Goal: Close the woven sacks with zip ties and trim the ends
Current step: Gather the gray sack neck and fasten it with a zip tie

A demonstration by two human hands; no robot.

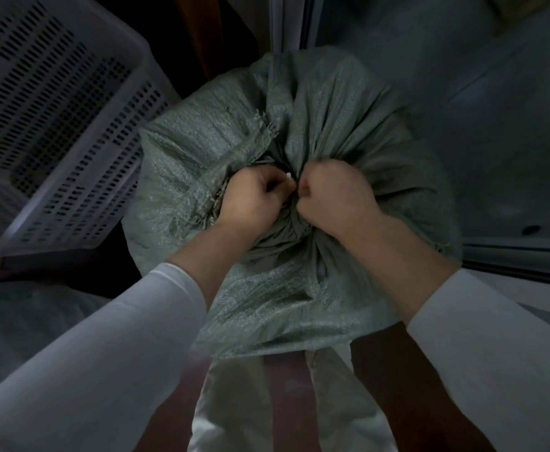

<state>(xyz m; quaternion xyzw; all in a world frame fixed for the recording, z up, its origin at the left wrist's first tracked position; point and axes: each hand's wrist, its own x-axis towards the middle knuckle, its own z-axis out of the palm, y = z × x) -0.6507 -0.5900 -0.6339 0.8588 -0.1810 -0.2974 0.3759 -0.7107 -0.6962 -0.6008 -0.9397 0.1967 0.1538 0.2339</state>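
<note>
A view looking straight down at two hands working on a grey-green woven plastic sack point(316, 109) that stands full and rounded on the floor in front of the person. The mouth of the sack is gathered into a tight, creased bunch, and both hands meet at that bunch, knuckles up and almost touching.

The left hand point(254, 197) is curled into a fist, gripping the gathered fabric from its side. The right hand point(332, 194) is also curled tight around the gathered neck, just beside the left. Folds of the sack fan outward from under both fists.

Between the two hands, at the fingertips, a small white sliver point(288, 175) shows. It is probably the zip tie, though the dim light and blur make this uncertain, and I cannot tell which hand holds it.

Both forearms wear long white sleeves point(143, 321) pushed back from the wrists.

Beyond and outward of the left hand sits a white perforated plastic crate point(55, 109), tilted, well apart from the sack. Below the hands, nearer the body, dark reddish-brown floor point(381, 370) shows.
</note>
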